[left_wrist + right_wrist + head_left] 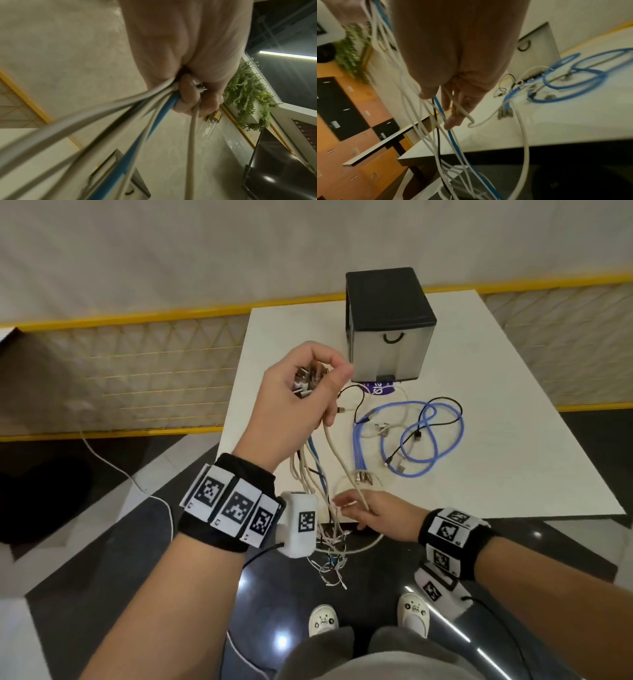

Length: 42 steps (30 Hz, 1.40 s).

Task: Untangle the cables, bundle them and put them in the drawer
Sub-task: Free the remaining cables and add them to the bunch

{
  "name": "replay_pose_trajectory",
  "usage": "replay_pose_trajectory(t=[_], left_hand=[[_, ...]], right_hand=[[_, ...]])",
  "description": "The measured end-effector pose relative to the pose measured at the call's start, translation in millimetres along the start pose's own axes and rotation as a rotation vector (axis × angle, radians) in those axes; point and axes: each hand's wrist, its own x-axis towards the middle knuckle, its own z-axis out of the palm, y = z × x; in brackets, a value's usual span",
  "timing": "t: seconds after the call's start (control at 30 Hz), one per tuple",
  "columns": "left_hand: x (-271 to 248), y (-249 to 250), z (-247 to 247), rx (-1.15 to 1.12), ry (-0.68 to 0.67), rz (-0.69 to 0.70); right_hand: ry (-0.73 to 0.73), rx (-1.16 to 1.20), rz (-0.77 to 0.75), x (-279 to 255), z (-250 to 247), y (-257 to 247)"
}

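Note:
My left hand [329, 371] is raised above the table's left edge and grips a bunch of cable ends [310, 380], plugs upward. From my left hand [188, 94], white, blue and black cables [120, 121] hang down past the table edge. My right hand [349, 513] is lower, at the front edge, fingers nearly straight. A white cable [462, 109] lies between the fingers of my right hand [443, 108]. Blue looped cables [428, 436] and a thin black cable [359, 400] lie tangled on the white table [513, 457]. The drawer box [390, 337], black-topped, stands behind them with its drawer closed.
A yellow-framed mesh fence [137, 371] runs behind and left of the table. The hanging cable ends [332, 570] dangle over the dark glossy floor near my shoes [414, 611]. A white cord [113, 470] trails across the floor at the left.

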Motion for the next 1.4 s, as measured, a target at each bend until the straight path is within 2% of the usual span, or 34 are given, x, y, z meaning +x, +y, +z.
replay_pose_trajectory(t=[0.1, 0.2, 0.23, 0.33, 0.4, 0.53, 0.63, 0.77, 0.83, 0.93, 1.1, 1.2, 1.3, 1.4], left_hand=[[-3.5, -2.1, 3.5, 0.008, -0.005, -0.004], [-5.4, -1.9, 9.0, 0.008, -0.018, -0.016], [-5.3, -1.2, 9.6, 0.007, -0.019, -0.021], [-4.1, 0.8, 8.2, -0.009, -0.019, -0.044], [-3.8, 1.2, 7.2, -0.024, -0.028, -0.048], [-4.0, -0.3, 7.1, -0.032, -0.021, -0.053], [-3.4, -0.8, 9.6, -0.052, -0.029, -0.056], [-2.9, -0.6, 11.8, -0.062, -0.029, -0.061], [-3.3, -3.4, 13.4, -0.062, -0.034, -0.068], [-5.3, -11.7, 18.2, -0.050, -0.039, -0.089], [-14.1, -29.7, 40.3, -0.009, -0.042, -0.110], [-13.8, -31.6, 49.7, -0.021, 0.066, -0.064], [-7.1, -31.7, 48.0, -0.054, 0.170, -0.050], [-1.8, -30.3, 44.4, -0.053, 0.182, -0.100]], right_hand=[[-0.055, 0.029, 0.049, -3.4, 4.7, 13.0], [-0.149, 0.172, 0.090, -3.0, 6.8, 11.3], [-0.121, 0.129, 0.061, -3.1, 6.0, 9.1], [0.018, -0.299, -0.071, -3.2, 1.8, 9.4], [-0.024, -0.379, -0.009, -5.9, 0.4, 9.8], [-0.302, -0.208, 0.043, -12.6, 4.8, 12.3], [-0.372, 0.053, 0.077, -16.3, 6.1, 11.0], [-0.430, 0.025, 0.043, -18.6, 9.7, 9.8], [-0.359, -0.024, 0.043, -19.1, 7.8, 8.4], [-0.178, -0.092, 0.008, -21.8, -5.6, 3.2], [0.160, 0.144, -0.207, -13.3, -20.8, -39.9], [0.226, 0.195, -0.285, -1.7, -12.8, -56.4], [0.240, 0.191, -0.283, 1.8, -6.5, -55.2], [0.251, 0.151, -0.251, 5.3, -9.4, -48.1]])
